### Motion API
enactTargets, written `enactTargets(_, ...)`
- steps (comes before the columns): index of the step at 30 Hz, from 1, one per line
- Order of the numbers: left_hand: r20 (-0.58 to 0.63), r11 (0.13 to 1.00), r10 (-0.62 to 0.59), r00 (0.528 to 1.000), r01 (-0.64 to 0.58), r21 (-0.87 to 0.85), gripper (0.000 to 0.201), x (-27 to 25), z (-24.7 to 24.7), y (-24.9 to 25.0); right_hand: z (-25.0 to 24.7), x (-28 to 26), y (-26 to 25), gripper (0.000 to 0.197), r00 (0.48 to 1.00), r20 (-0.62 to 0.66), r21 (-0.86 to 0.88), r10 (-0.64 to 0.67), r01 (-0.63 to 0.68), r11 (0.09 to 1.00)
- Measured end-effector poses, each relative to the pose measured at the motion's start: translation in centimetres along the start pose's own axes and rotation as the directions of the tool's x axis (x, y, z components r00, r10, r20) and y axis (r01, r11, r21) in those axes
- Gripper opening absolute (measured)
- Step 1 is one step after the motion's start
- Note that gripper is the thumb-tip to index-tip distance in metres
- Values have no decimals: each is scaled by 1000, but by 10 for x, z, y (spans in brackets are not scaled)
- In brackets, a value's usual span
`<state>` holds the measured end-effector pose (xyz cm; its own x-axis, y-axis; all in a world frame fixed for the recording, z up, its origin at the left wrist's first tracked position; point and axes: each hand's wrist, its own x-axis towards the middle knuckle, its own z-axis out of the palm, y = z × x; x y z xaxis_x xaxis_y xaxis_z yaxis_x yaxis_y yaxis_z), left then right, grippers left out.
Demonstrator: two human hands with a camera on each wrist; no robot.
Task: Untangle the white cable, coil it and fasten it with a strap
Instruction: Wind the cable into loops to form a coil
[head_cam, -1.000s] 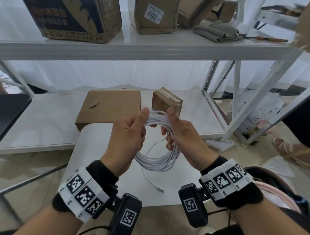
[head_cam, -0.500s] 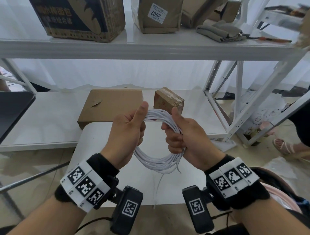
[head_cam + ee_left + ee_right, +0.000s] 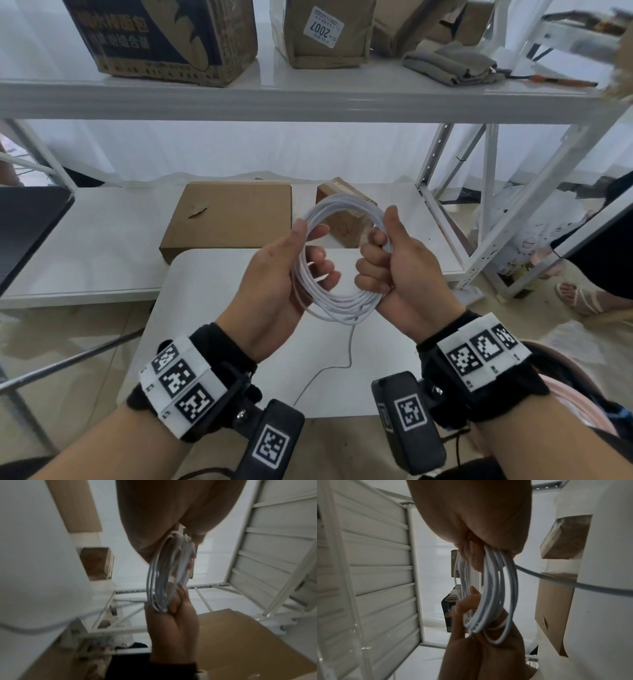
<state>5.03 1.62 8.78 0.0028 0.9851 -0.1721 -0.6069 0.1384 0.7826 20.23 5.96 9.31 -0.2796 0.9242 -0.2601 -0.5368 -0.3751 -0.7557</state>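
Note:
The white cable (image 3: pixel 342 306) is wound into a round coil of several loops, held up above the white table (image 3: pixel 205 308). My left hand (image 3: pixel 315 250) holds the coil's left side, thumb along the outside and fingers curled through the loop. My right hand (image 3: pixel 380 240) grips the right side in a fist, thumb up. A loose tail (image 3: pixel 349 346) hangs from the coil's bottom down to the table. In the left wrist view the coil (image 3: pixel 154 574) runs edge-on from my left palm to the right hand (image 3: pixel 173 618). The right wrist view shows the coil (image 3: pixel 496 588) and left hand (image 3: pixel 476 642). No strap is in sight.
A flat cardboard box (image 3: pixel 233 216) and a small brown box (image 3: pixel 342 224) lie on the low shelf behind the table. White rack uprights (image 3: pixel 445 212) stand to the right. Boxes and a grey cloth (image 3: pixel 448 65) sit on the upper shelf. Another person's sandalled foot (image 3: pixel 579 298) is at far right.
Both hands lifted the coil and turned it flat towards me. The right hand closed into a fist on its right side; the left hand's fingers now pass through the loop.

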Motion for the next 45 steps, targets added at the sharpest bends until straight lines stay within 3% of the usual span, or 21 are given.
enactTargets(4,-91,976,-61,994,40,-213,41,4,5,-1,0,-2,5,43,995,93,101,34,-43,994)
enactTargets(10,-182,970,-53,982,7,-245,36,7,7,3,3,-6,5,43,975,220,90,13,-33,995)
enactTargets(13,-191,946,-44,981,-21,-322,36,6,6,2,8,-6,6,42,982,185,113,23,-44,993)
enactTargets(17,-255,946,-29,966,-56,-319,39,-2,13,-15,12,-4,12,41,998,37,211,-59,50,976)
enactTargets(22,-335,930,-92,938,-40,-366,36,-2,24,-26,20,-5,22,40,992,-40,232,-121,127,965)
enactTargets(27,-422,917,-137,896,-46,-395,38,9,20,-18,29,-13,36,42,988,-6,205,-153,151,967)
enactTargets(31,-430,879,-168,887,-63,-473,43,15,19,-10,33,-15,33,41,978,116,250,-174,141,958)
enactTargets(34,-438,861,-173,882,-80,-502,48,16,22,-9,36,-16,32,38,971,98,197,-216,194,961)
enactTargets(39,-407,959,-77,910,-45,-281,47,4,35,-20,26,-9,21,47,980,-58,208,-192,200,957)
enactTargets(42,-468,993,-14,883,-42,-107,41,-4,39,-23,19,-5,11,51,977,-101,257,-186,207,944)
enactTargets(45,-503,993,-99,858,55,-103,37,-11,28,-35,12,-2,3,52,975,-131,292,-179,211,933)
